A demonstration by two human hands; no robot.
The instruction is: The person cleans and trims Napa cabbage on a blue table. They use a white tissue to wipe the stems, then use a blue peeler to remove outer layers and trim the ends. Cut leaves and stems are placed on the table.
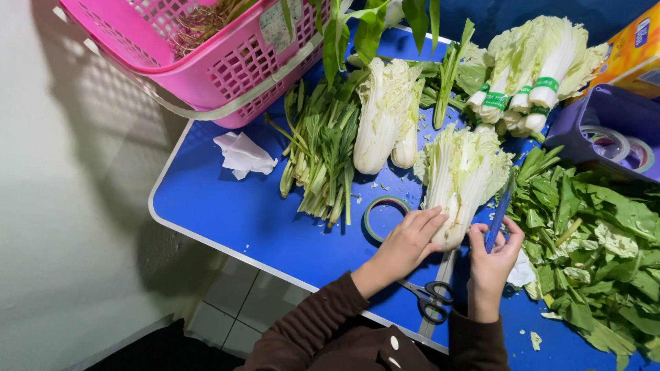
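My left hand [411,240] rests on the stem end of a pale napa cabbage [459,175] lying on the blue table [227,213]. Just to its right, my right hand [496,257] grips a blue-handled knife [500,209] with the blade pointing up beside the cabbage. A roll of green tape [382,217] lies to the left of my left hand. Black-handled scissors [430,299] lie between my forearms at the table's near edge.
Two more napa cabbages [385,113] and a bunch of green stalks [322,154] lie on the table's middle. Banded cabbages [533,69] sit at the back right, loose leaves [598,240] at right. A pink basket [220,55], crumpled tissue [242,154] and purple tray [608,127] stand around.
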